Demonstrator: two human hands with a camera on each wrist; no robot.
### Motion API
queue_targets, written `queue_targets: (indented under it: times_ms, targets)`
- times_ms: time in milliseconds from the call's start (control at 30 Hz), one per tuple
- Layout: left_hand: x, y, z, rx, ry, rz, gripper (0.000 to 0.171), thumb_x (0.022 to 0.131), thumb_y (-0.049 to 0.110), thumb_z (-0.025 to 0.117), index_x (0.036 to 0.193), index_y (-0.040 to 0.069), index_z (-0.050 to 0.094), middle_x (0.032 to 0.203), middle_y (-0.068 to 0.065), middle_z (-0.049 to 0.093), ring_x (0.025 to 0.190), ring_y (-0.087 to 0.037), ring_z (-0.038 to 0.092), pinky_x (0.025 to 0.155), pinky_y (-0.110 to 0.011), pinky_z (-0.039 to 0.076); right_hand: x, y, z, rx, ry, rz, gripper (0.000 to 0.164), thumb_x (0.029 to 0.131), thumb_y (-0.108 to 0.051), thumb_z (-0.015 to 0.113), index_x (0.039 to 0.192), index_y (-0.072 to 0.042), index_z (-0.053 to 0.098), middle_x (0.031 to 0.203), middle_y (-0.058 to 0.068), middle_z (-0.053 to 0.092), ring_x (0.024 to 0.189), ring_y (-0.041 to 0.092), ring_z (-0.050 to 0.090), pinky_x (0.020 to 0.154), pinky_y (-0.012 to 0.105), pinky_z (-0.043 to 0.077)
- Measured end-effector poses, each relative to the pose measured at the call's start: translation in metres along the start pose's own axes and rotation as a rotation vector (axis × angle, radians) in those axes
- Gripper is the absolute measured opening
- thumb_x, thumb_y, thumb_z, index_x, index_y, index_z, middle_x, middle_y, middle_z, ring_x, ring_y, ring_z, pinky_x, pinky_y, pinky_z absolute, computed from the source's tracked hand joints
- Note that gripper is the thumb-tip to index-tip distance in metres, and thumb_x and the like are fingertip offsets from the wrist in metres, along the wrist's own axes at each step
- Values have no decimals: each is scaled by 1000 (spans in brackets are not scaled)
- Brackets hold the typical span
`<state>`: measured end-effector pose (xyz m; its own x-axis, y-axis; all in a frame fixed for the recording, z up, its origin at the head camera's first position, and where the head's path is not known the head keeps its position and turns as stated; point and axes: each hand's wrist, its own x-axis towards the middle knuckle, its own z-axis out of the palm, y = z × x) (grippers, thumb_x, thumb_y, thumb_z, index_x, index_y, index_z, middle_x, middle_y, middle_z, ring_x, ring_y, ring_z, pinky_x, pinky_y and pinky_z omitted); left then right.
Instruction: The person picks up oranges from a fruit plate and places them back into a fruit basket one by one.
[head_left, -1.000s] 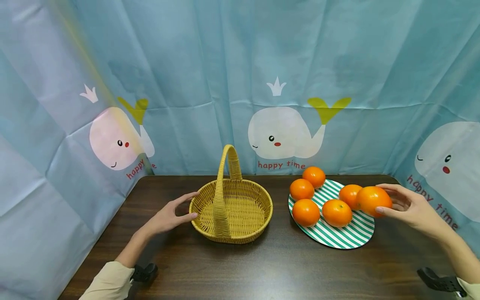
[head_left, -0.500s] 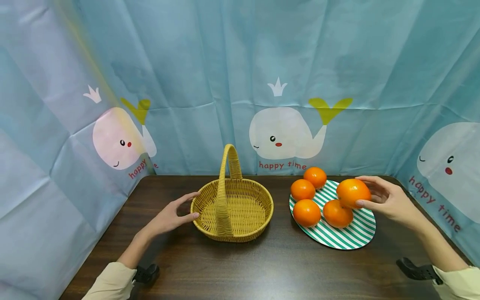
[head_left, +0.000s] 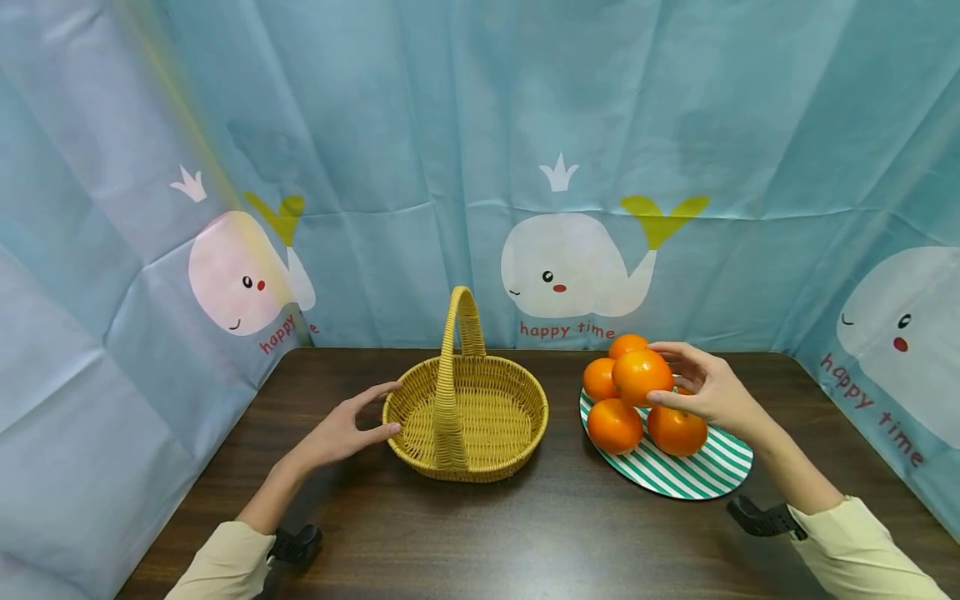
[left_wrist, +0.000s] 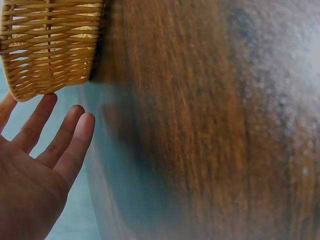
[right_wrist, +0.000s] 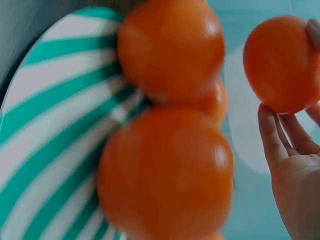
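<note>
In the head view my right hand (head_left: 705, 387) pinches an orange (head_left: 641, 375) between thumb and fingers, above the striped plate. The right wrist view shows the same held orange (right_wrist: 280, 65) raised, with fingertips beneath it. Several other oranges (head_left: 615, 427) lie on the green-and-white plate (head_left: 716, 471), partly hidden by the held one. To the left, a yellow wicker basket (head_left: 491, 421) with a tall arched handle stands on the table, nothing in it. My left hand (head_left: 337, 429) touches its left rim with thumb and fingertips; extended fingers (left_wrist: 37, 120) meet the wicker in the left wrist view.
Beneath everything is a dark brown wooden table (head_left: 525, 542). A light blue curtain (head_left: 360, 125) printed with whales rises behind it and along both sides. The basket's arched handle (head_left: 447, 392) stands up over the basket's left part.
My right hand has carried the orange leftward across the plate, from its right edge to over the oranges at the left. The left hand stays at the basket's rim.
</note>
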<state>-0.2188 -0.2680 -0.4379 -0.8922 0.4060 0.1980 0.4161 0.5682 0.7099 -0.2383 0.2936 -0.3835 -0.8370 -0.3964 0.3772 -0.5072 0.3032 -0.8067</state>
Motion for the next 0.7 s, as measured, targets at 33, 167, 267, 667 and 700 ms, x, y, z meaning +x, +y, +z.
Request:
queue_targets:
  times_ms: [33,167,267,667,700]
  targets:
    - [0,0,0,1,0,0,64,96,29,73,152,11,47,149,-12,50,131,-37,49,103,-66,37,4,0,5,14,-8,-7,58,88,6,75,141,-1,53,133,17,55,112,18,61,92,24,51]
    - [0,0,0,-5,-3,-1,64,97,29,72,152,11,46,150,-12,49,131,-37,49,103,-67,37,17,-1,26,78,-42,-23,59,87,4,77,141,0,53,136,19,54,114,21,61,95,27,50]
    - [0,1,0,-8,-5,1,64,97,28,72,152,11,46,150,-12,49,132,-37,48,103,-67,36,25,-2,40,99,-70,-21,61,87,1,80,142,-3,54,137,16,56,116,24,61,96,29,50]
    - [0,0,0,-24,-10,3,63,97,27,72,152,10,46,148,-13,50,129,-37,50,102,-68,37,45,-12,76,155,-117,-72,64,85,-2,82,142,1,52,139,14,55,119,35,57,98,34,50]
    - [0,0,0,-22,-8,3,63,97,27,72,152,11,46,149,-13,50,129,-37,50,102,-68,37,46,-13,79,159,-118,-73,64,85,-2,83,142,0,53,138,14,55,119,35,57,98,35,50]
